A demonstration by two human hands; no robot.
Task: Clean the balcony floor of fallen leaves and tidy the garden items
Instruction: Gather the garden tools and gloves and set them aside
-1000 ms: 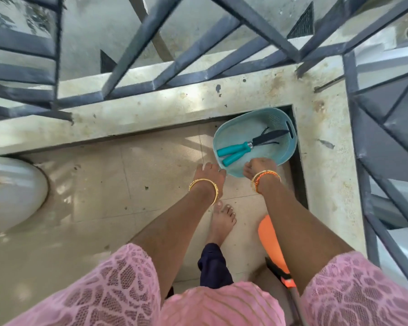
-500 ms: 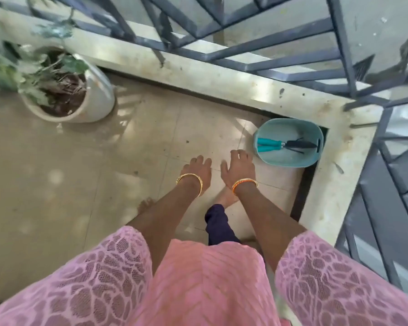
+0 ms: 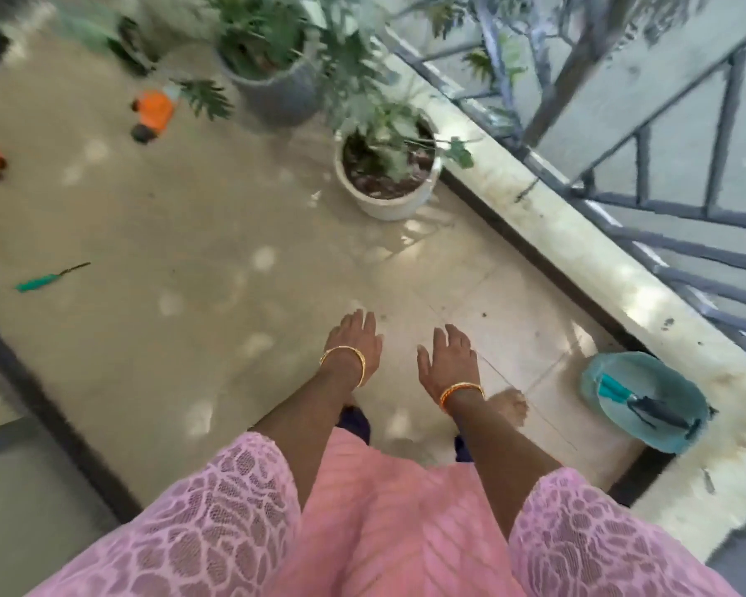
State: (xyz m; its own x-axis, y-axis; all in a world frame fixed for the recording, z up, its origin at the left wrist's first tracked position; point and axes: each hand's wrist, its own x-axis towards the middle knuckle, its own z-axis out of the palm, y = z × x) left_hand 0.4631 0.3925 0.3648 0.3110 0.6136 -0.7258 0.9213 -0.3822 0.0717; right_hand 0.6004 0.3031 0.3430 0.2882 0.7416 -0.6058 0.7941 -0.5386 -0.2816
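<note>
Left hand: your left hand (image 3: 354, 342) hangs over the floor (image 3: 233, 252), fingers straight and loose, holding nothing.
Right hand: your right hand (image 3: 448, 361) is just beside it, fingers spread, also holding nothing.
Basket: the teal basket (image 3: 681, 439) sits at 4 o'clock from your hands, in the corner by the ledge (image 3: 578, 247).
Shears: the shears (image 3: 640, 402) lie inside the basket.
Hand tool: a teal-handled tool (image 3: 48, 278) lies at 9 o'clock, well apart.
Pots: a white pot (image 3: 384, 200) at 12 o'clock; a grey pot (image 3: 272, 96) beyond it at 11.
</note>
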